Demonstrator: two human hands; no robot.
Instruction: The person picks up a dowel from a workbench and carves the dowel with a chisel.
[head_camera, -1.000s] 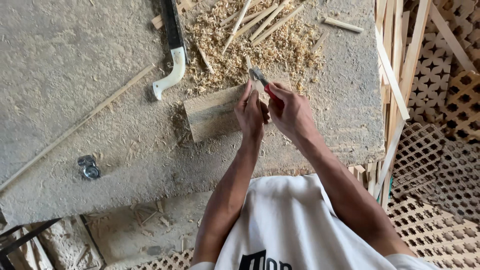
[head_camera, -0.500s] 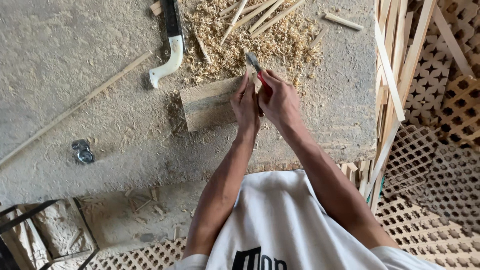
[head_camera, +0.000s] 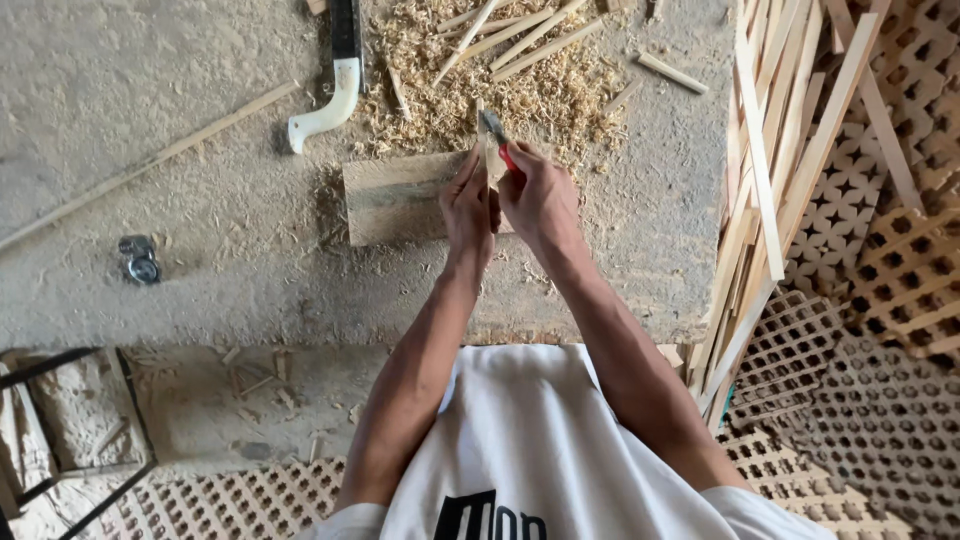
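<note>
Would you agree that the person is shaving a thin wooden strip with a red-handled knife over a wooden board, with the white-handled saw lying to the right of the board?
Not quite: the head view shows the white-handled saw lying up and to the left of the wooden board, not to its right. The rest stands: the left hand steadies the thin wooden strip while the right hand works the red-handled knife over the board.

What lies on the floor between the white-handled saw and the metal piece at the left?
In the head view, a long thin wooden strip runs slantwise between the white-handled saw and the metal piece; the rest is dusty floor.
</note>
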